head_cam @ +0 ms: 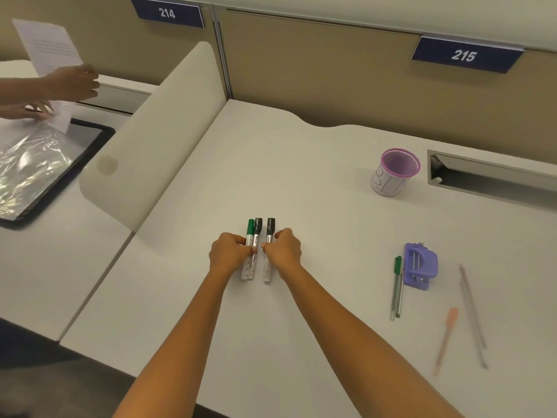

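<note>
Both forearms come in from the lower edge, bare and nearly straight, converging toward the middle of the white worktop (301, 176). Wrists level, backs of the hands up.

Left hand (230, 254): fingers curled in, thumb toward the centre. It grips two markers side by side, a green-capped marker (250, 229) on the outside and the left black-capped marker (258, 226) touching it on the inner side. The grip sits on the white barrels at mid-length.

Right hand (283, 251): fingers curled likewise, pinching the barrel of the right black-capped marker (270, 226) between thumb and fingertips.

The knuckles of the two hands are just beside each other, a narrow gap between. All three markers run parallel, caps pointing away from the person, butt ends showing below the hands. Cannot tell whether the barrels rest on the worktop or are raised just off it.

Off to the right, well apart:
- pink mesh pen cup (396, 171), upright, near a cable slot (494, 179)
- purple hole punch (420, 268), with a green pen (397, 282) just beside it
- blurred orange stick (446, 339) and thin pencils (473, 309)

At far left, beyond the divider panel (156, 152), another person's hand (75, 84) holds a paper sheet (48, 45).
</note>
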Motion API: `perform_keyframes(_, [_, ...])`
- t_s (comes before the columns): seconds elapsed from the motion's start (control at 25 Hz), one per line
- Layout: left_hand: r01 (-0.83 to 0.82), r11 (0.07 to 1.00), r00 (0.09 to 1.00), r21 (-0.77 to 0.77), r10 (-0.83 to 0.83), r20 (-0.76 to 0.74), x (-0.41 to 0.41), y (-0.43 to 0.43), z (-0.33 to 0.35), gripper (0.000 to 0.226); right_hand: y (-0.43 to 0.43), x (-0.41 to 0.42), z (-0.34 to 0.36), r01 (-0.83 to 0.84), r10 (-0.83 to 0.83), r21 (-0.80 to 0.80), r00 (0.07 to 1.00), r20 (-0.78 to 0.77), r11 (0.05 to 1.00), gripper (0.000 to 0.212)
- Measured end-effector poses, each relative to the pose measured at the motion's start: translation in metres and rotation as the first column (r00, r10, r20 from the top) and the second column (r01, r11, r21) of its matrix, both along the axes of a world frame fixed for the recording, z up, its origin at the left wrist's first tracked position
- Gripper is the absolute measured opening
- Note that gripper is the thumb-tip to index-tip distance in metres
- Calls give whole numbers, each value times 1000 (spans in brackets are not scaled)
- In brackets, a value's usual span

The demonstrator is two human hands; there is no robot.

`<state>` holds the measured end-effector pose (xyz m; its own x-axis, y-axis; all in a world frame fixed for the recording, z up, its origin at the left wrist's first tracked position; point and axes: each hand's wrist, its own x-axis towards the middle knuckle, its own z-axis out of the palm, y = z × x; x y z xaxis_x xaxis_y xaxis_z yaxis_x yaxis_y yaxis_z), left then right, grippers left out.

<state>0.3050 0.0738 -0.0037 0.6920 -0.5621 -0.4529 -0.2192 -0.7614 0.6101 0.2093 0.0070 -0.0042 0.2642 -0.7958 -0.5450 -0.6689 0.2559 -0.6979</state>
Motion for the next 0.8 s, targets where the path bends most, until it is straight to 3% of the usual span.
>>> perform_keyframes(0.36, [38,993,994,109,-49,97,8,-8,13,9,0,19,-1,-76,61,-110,990,-128,991,30])
perform_keyframes(0.64, [55,997,994,51,-59,86,19,-10,10,36,-2,25,-5,-73,59,-134,993,-102,988,17])
perform_keyframes(0.8, [78,996,990,50,-84,112,21,-10,5,40,-1,27,-9,-53,42,-133,995,-87,990,15])
